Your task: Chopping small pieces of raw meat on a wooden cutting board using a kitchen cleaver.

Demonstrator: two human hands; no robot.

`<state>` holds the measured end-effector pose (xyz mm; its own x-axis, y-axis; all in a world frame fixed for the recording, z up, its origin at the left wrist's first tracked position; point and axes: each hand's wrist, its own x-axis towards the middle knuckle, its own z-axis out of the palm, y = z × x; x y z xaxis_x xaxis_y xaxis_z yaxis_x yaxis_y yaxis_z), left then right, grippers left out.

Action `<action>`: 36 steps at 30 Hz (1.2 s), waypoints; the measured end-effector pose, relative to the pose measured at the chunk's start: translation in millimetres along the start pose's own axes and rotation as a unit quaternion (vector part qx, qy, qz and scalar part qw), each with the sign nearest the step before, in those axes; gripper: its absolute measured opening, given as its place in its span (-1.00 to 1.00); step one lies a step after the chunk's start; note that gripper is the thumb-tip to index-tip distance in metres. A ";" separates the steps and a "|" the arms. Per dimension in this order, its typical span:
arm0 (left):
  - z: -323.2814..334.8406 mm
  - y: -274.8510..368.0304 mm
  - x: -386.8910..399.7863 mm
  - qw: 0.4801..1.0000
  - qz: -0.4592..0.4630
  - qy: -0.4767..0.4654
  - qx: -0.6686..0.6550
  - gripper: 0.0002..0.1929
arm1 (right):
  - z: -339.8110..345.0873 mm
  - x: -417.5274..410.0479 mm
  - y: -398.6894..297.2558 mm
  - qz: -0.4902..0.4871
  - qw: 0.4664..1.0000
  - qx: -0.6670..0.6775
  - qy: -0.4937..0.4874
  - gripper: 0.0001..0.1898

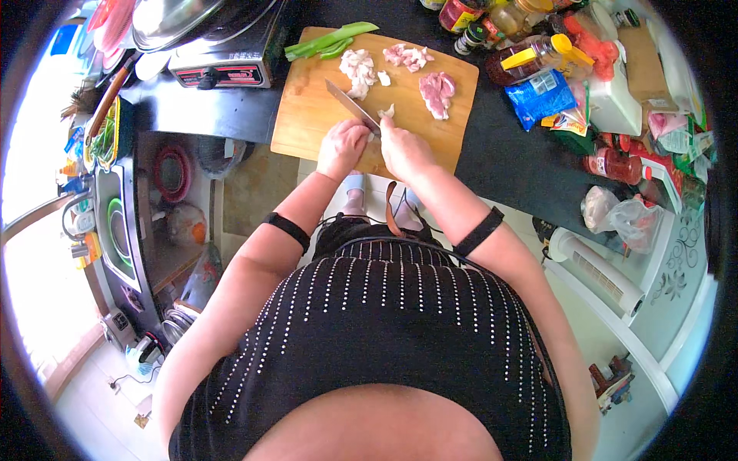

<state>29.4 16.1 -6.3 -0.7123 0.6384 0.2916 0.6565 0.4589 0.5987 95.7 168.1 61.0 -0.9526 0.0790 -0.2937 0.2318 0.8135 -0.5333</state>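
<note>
My right hand (pixel 405 148) grips a kitchen knife with a broad blade (pixel 346 102), which slants up and left across a wooden cutting board (pixel 300 129). Fingers bent, my left hand (pixel 344 148) rests on the board close against the blade. A small pale piece (pixel 371 137) shows at its fingertips; whether the fingers pinch it is unclear. Just beyond my right fingers lies a whitish scrap (pixel 386 112). Farther up the board are a heap of cut pale meat (pixel 358 70), a second pile of pieces (pixel 408 57), a larger pink piece of meat (pixel 437 94) and green stalks (pixel 331 41).
A gas stove (pixel 222 69) with a metal pan (pixel 173 23) stands left of the board on the black counter (pixel 496 155). Jars, a yellow-capped bottle (pixel 533 55) and a blue packet (pixel 540 99) crowd the right. At far left is a sink (pixel 118 225).
</note>
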 end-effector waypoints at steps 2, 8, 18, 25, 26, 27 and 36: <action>0.9 0.7 2.3 1.000 -0.012 0.002 -0.012 -0.94 | 1.9 -5.8 6.5 0.008 1.000 0.003 -0.005 -0.79; -1.8 1.7 -2.3 1.000 0.004 0.019 -0.004 -0.92 | -21.1 -69.0 27.4 0.077 0.994 -0.027 -0.073 -0.79; -18.7 2.2 -2.8 0.993 -0.111 0.033 -0.032 -0.92 | -30.5 -80.9 20.7 0.057 0.998 -0.008 0.001 -0.76; -11.5 0.6 -6.2 1.000 -0.011 0.011 0.003 -0.93 | -31.2 -82.0 9.4 0.047 0.998 -0.013 -0.042 -0.79; -9.7 -0.3 -6.8 1.000 -0.002 0.011 0.012 -0.93 | -30.5 -80.9 10.0 0.047 0.997 -0.020 -0.051 -0.80; -8.3 -0.8 -7.2 1.000 0.008 0.010 0.020 -0.93 | -28.8 -79.4 11.6 0.048 0.997 -0.025 -0.060 -0.81; -10.3 12.9 -3.3 0.999 0.028 0.028 0.006 -0.89 | 4.0 -18.5 -6.6 0.010 1.000 0.002 -0.012 -0.85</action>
<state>37.7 13.5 8.1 -0.6877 0.6271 0.3659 0.6979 0.4322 0.5711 112.6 159.1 66.8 -0.9428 0.0822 -0.3230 0.2522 0.8096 -0.5301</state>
